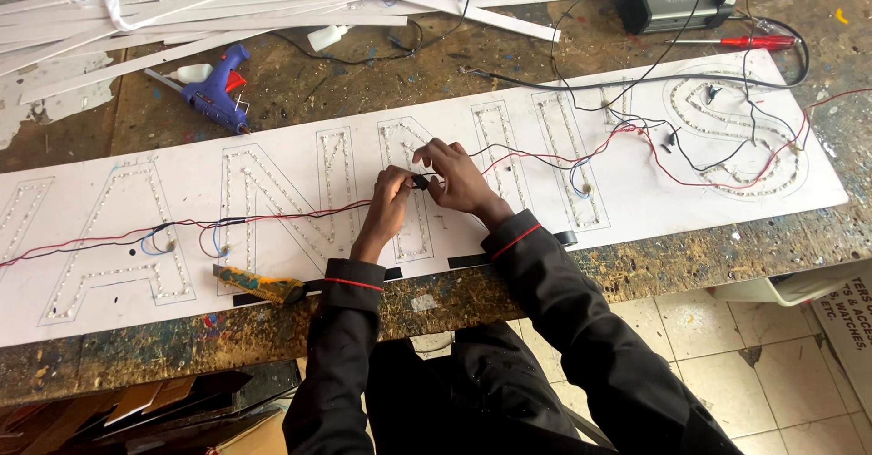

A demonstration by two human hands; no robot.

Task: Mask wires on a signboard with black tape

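Here, hands: the left hand (389, 208) and right hand (457, 178) meet over the white sign board (636, 196), fingertips touching.
Fingers: both sets are pinched on a small black piece (421, 181), seemingly tape, at a wire join; neither is released.
Thing's place: the black piece sits directly between the fingertips, level with both hands.
Long axis: the red and black wires (272, 214) run away leftward from the fingers and rightward too, along the board.
Nearer hand: equal, both are on it.
Beyond the fingers: a blue glue gun (216, 87) lies up and left; a yellow utility knife (259, 284) lies below left, near the left sleeve.
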